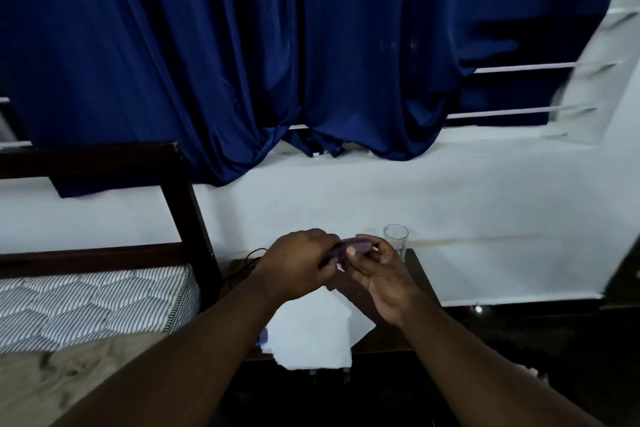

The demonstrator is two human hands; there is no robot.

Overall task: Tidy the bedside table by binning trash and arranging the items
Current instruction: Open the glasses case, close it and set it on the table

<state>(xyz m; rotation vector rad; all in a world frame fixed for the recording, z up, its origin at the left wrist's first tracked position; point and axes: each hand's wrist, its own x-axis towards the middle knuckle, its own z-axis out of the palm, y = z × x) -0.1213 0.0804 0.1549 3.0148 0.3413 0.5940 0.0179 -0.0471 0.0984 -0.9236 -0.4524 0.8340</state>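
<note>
Both hands meet above the dark wooden bedside table [420, 274]. My left hand [298, 262] and my right hand [381, 274] together hold a small purple object [356, 246], pinched between the fingers of each; what it is stays unclear in the blur. Under my forearms a white sheet of paper [311, 333] lies on the table and hangs over its front edge. A clear empty drinking glass [395, 237] stands upright at the table's back, just right of my right hand. A small bluish item [263, 336] peeks out at the paper's left edge.
A black cable [254, 253] trails over the table's back left. A bed with a dark wooden frame [194, 218] and striped mattress [93, 302] sits close on the left. Blue curtains [277, 45] hang above a white wall ledge. The floor to the right is dark.
</note>
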